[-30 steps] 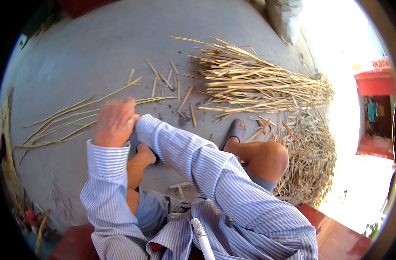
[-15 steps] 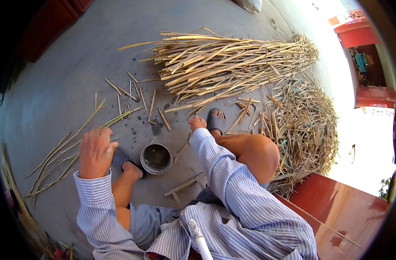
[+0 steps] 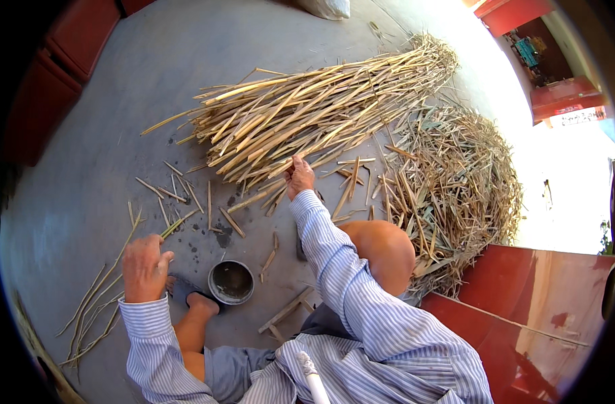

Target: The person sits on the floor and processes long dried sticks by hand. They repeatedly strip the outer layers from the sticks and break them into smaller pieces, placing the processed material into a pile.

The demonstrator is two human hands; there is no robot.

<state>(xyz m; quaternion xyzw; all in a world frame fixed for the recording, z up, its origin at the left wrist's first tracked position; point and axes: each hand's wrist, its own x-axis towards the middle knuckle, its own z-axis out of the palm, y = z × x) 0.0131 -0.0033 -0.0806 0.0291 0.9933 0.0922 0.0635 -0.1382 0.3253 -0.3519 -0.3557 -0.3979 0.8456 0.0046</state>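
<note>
Dry straw-coloured reed stalks everywhere. Main bundle of long stalks (image 3: 300,121) lies across the grey concrete floor (image 3: 105,135) ahead of the person, butt ends fanned toward them.

Right hand (image 3: 298,176) is stretched out to the near edge of that bundle, fingers curled at the stalk ends. Looks closed on one or two stalks, but the hand hides the contact, so I can't tell whether it really grips.

Left hand (image 3: 144,266) rests low on the floor, fingers loosely together over the upper end of a small row of thin split stalks (image 3: 95,316) laid at the person's left. Touching them, not lifting.

Small dark round bowl (image 3: 231,281) sits between the feet, just beside the sandalled foot (image 3: 189,293). Short offcuts (image 3: 186,195) are scattered between bowl and bundle. Heap of stripped leaves and husk (image 3: 455,195) is to the right, against a red painted box (image 3: 536,303).

Risks, as I judge them:
- Pulling one stalk from the tangled fan could drag neighbours along and spread the bundle.
- Dry split edges could cut the fingers.
- A dragged stalk or a shifted foot could tip the bowl, since it sits close.
</note>
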